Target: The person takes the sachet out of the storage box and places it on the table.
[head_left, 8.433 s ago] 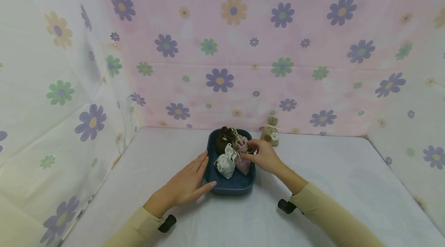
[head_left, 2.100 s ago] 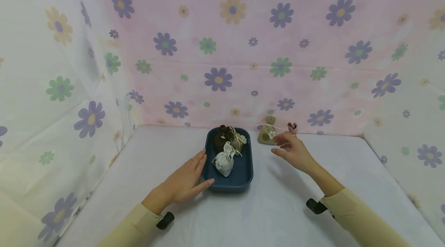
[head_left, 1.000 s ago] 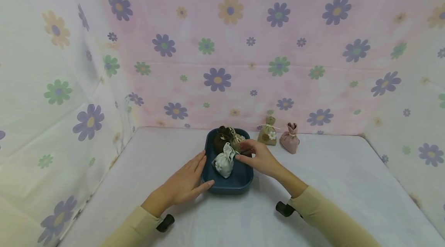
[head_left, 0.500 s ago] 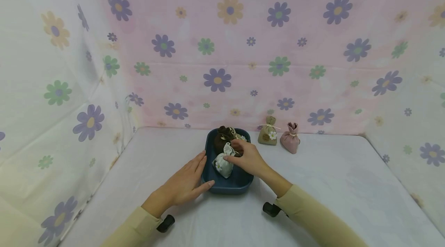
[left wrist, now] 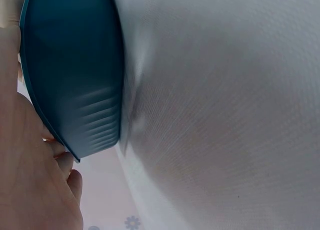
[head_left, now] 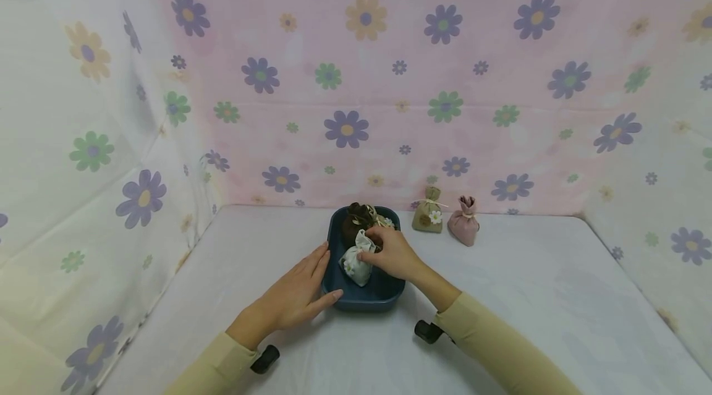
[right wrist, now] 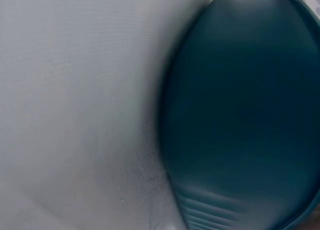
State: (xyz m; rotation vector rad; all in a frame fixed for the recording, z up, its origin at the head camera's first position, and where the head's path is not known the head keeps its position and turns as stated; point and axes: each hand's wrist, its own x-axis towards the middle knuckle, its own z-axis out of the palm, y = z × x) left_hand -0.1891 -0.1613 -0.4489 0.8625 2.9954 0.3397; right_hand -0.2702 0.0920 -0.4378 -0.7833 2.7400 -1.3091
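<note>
Right hand (head_left: 389, 253) pinches soft white pouch (head_left: 356, 262) in glossy tray (head_left: 367, 302).

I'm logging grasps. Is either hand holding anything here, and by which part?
The right hand pinches the white pouch at its tied neck, inside the blue tray. The left hand holds nothing; it rests flat against the tray's left wall.

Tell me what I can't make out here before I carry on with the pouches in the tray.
- Head view: the right hand covers the neck of the white pouch, so its grip is unclear.
- Head view: the beige pouch sits mostly behind that hand and the brown pouch.
- Wrist views: blurred, showing only the tray wall; no pouches.
</note>
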